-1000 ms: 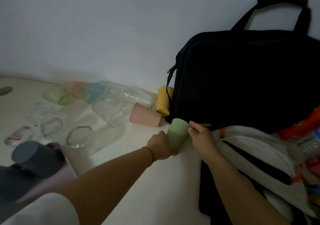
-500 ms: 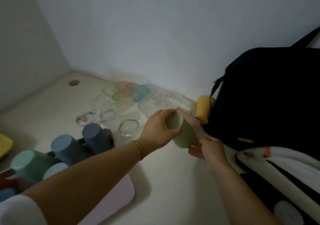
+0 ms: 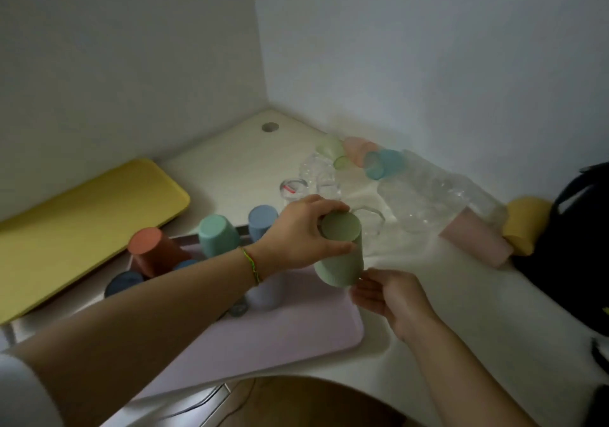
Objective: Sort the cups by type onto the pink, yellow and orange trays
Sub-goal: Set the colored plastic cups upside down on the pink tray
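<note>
My left hand (image 3: 303, 232) grips an upside-down sage green cup (image 3: 341, 250) by its base, over the far right corner of the pink tray (image 3: 280, 334). My right hand (image 3: 392, 298) is just below and to the right of the cup, fingers relaxed and near its rim. Several opaque cups stand upside down on the pink tray: a teal cup (image 3: 217, 235), a blue cup (image 3: 262, 220), a terracotta cup (image 3: 150, 250) and a dark blue cup (image 3: 123, 283). The yellow tray (image 3: 82, 225) lies to the left with nothing on it.
Clear cups (image 3: 428, 196) and translucent green, pink and blue cups (image 3: 384, 163) lie on their sides near the back wall. A pink cup (image 3: 478, 242) and a yellow cup (image 3: 524, 225) lie beside a black bag (image 3: 573, 235) at the right.
The green cup has been carried left from beside the black bag and turned upside down over the pink tray. My right hand has let go of it and dropped below it.
</note>
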